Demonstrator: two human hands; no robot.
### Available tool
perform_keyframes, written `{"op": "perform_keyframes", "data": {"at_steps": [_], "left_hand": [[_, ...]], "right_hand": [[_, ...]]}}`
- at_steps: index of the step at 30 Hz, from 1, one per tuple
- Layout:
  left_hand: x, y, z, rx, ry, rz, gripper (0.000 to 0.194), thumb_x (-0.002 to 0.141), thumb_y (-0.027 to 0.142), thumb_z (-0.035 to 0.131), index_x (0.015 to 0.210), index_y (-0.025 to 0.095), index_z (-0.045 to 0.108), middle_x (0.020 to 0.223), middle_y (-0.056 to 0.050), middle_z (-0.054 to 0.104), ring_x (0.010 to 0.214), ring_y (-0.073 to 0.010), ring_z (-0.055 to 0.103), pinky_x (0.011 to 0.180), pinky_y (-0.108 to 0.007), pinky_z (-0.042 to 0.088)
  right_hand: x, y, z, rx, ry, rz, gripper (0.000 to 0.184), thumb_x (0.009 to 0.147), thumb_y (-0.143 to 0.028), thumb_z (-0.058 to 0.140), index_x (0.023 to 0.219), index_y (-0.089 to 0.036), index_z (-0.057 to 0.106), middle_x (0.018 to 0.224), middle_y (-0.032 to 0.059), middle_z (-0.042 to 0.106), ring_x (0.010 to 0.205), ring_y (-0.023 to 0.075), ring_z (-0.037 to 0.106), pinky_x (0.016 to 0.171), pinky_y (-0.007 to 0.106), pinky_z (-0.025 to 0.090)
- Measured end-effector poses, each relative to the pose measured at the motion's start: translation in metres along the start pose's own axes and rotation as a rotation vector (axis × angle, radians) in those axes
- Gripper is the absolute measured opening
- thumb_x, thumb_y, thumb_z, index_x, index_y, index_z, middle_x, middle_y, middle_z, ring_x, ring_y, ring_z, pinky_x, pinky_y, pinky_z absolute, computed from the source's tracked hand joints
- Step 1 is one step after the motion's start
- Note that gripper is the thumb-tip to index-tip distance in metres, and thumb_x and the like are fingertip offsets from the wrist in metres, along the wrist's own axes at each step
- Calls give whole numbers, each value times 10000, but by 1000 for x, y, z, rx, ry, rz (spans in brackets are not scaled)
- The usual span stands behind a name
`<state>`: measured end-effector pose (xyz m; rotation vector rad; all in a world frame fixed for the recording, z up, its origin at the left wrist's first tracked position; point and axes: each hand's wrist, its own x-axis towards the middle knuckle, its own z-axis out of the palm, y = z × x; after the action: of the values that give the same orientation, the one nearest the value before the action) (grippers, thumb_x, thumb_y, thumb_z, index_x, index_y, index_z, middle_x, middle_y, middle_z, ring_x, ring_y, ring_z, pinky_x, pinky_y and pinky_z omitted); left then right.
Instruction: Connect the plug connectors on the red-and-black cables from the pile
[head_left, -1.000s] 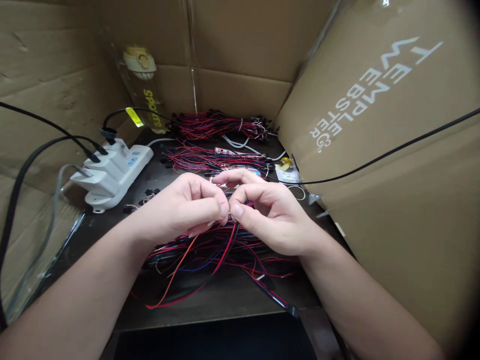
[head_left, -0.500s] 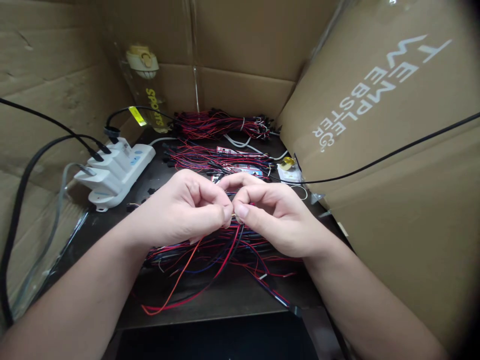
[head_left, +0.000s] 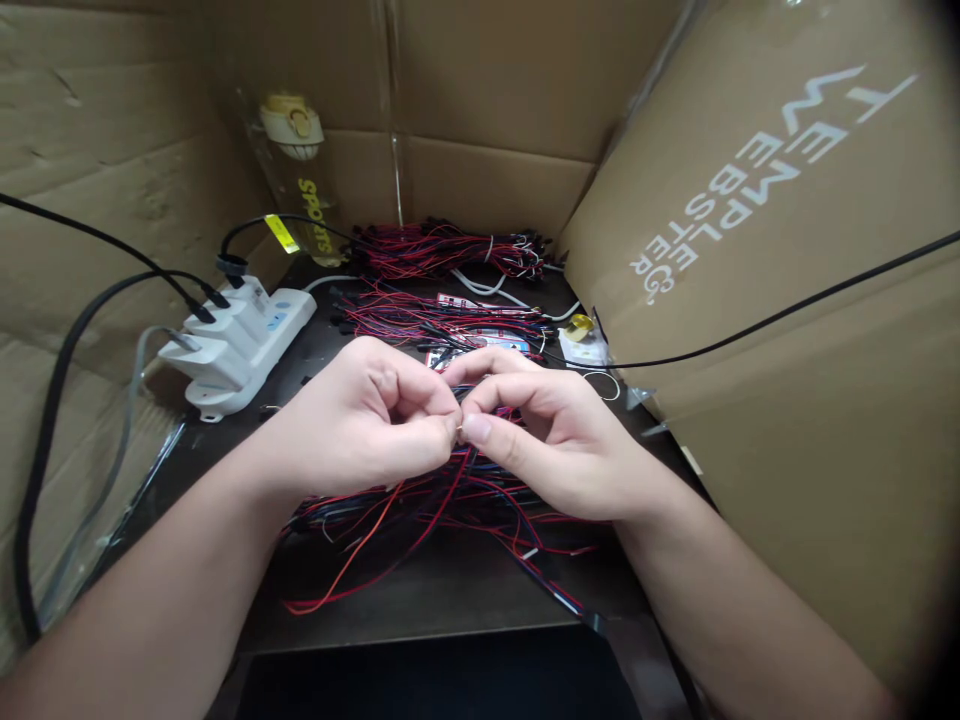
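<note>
My left hand and my right hand meet fingertip to fingertip over a spread of wires. Both are closed in a pinch on thin wire ends, of which only a tiny bright tip shows between the thumbs. An orange wire comes out below my left hand and loops down towards the front. Red wires run down from just under the joined fingertips. Below and behind the hands lies a pile of red, blue and black wires. Which wire each hand grips is mostly hidden by the fingers.
A white power strip with plugged cables stands at left. Behind are bundled wires and a bottle. Cardboard walls enclose the table. A black cable crosses at right. A wire with a black connector lies near the front edge.
Both hands stay pinched together, with the fingertips shifted slightly left. The red wires below them hang a little differently. The whole view has moved slightly.
</note>
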<state>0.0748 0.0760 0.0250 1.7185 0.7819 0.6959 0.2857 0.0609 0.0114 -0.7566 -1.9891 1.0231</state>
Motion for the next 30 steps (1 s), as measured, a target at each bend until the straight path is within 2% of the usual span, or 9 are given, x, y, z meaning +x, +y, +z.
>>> {"op": "perform_keyframes", "data": {"at_steps": [5,9,13,15,17,20,23,30], "left_hand": [[2,-1,-5,-20,-65,-57,183,788,162,663,613,161,609,466,56,442,405,-44,320,369,-170,220],[5,-4,-7,-92,-101,-50,153,812,153,651,662,165,627,519,51,525,459,-52,418,432,-152,321],[5,-7,-12,-154,-251,-89,136,853,161,657,718,158,640,672,10,661,639,-78,584,616,-147,476],[4,-9,-15,-186,-320,-132,154,907,216,656,764,161,646,680,-10,694,635,-95,619,620,-166,496],[2,-10,-18,-206,-341,-182,187,957,289,640,819,167,669,576,5,635,498,-81,542,494,-159,418],[0,-12,-22,-192,-285,-224,234,961,361,656,855,164,725,490,47,469,415,-46,330,402,-155,235],[0,-11,-25,-133,-227,-221,230,929,358,690,830,163,762,541,34,448,481,-52,316,438,-158,248],[2,-11,-28,-105,-193,-248,193,906,331,677,818,192,778,543,33,398,496,-70,306,457,-183,244]], "right_hand": [[0,3,3,-8,50,-48,154,968,-250,691,832,-178,698,1172,99,672,1116,210,643,1056,401,479],[0,4,2,-5,82,-77,136,965,-227,690,841,-172,695,1145,93,664,1078,185,647,1023,364,496],[0,5,-1,-76,82,-109,118,972,-209,676,866,-166,706,1166,95,664,1137,191,645,1044,361,494],[0,6,-3,-96,93,-132,111,968,-198,675,866,-161,698,1164,101,667,1146,198,645,1043,363,498],[0,7,-3,-86,94,-145,109,972,-189,660,870,-158,681,1140,100,684,1103,190,661,1009,348,517],[0,6,-4,-90,60,-132,126,988,-174,627,868,-155,660,931,49,710,863,130,668,832,265,547],[0,4,-5,-173,68,-154,143,971,-141,641,829,-146,651,776,-6,678,698,79,606,693,200,507],[1,8,-6,-290,38,-220,106,969,-125,669,876,-135,719,809,-3,743,720,73,634,693,195,489]]}}
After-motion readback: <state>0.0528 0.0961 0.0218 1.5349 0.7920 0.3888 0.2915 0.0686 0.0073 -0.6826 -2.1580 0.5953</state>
